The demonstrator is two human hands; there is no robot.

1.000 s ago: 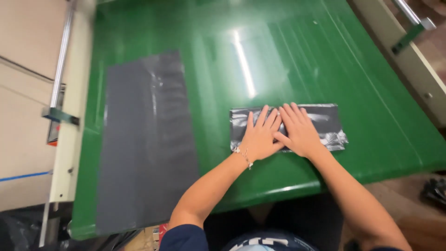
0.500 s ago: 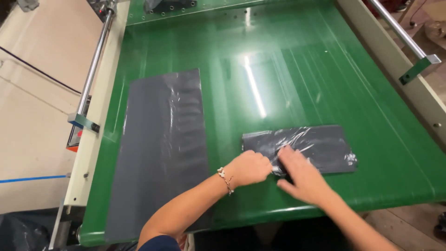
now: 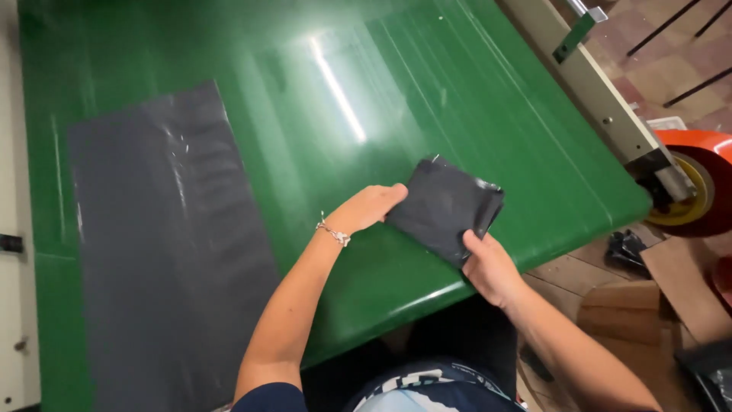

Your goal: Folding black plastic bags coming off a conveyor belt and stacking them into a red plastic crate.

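Folded dark plastic bag (image 3: 446,207), glossy, lies near the green counter (image 3: 457,99) edge; left hand (image 3: 370,207) and right hand (image 3: 488,267) fingers pinch its corners.

A dark grey, glossy plastic bag (image 3: 446,207), folded into a compact, tilted rectangle, is seen at centre right of the frame, near the counter's (image 3: 473,114) front edge, gripped at its left and lower corners.
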